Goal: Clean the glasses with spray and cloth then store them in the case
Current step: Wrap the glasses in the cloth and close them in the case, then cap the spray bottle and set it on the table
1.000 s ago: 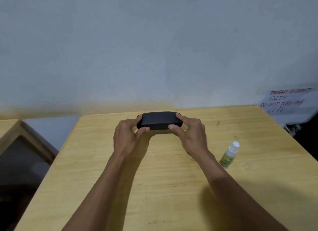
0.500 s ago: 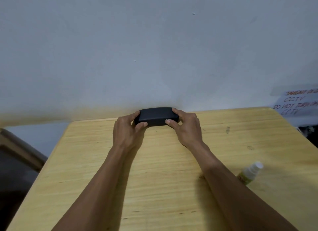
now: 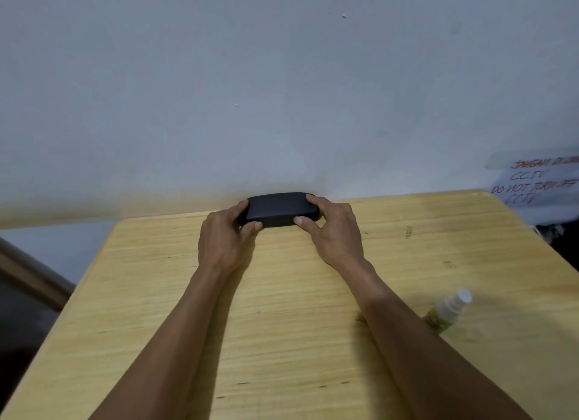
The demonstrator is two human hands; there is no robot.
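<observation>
A closed black glasses case [image 3: 278,209] lies at the far edge of the wooden table [image 3: 282,310], close to the wall. My left hand [image 3: 223,239] grips its left end, thumb in front and fingers curled behind. My right hand [image 3: 336,231] grips its right end the same way. The glasses and the cloth are not visible. A small spray bottle [image 3: 446,311] with a white cap and green label stands on the table to the right of my right forearm, which hides its lower left side.
A pale wall rises right behind the table. A handwritten paper sign [image 3: 539,184] is taped to the wall at the far right. A dark piece of furniture with a wooden frame [image 3: 28,281] stands left of the table.
Both hands have pushed the closed case away from me toward the table's far edge by the wall. The view has tilted, so the spray bottle now sits lower right.
</observation>
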